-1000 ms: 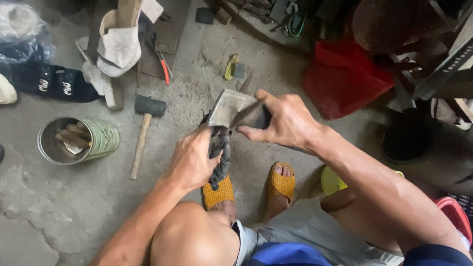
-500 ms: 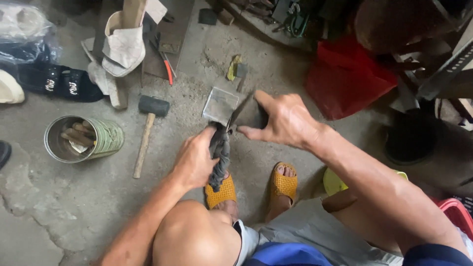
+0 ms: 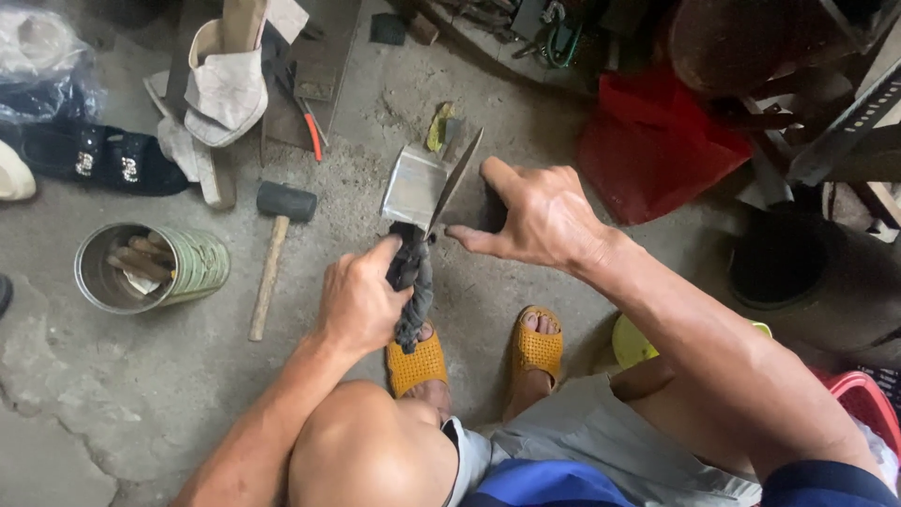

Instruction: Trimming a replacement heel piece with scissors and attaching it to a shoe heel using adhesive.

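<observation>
Cleaver work over concrete floor

Left hand grips the cleaver by its rag-wrapped handle, blade edge up. Right hand open just right of the cleaver, fingertips at the blade. Mallet lies left of the cleaver, tin can further left, red bag well right.
</observation>
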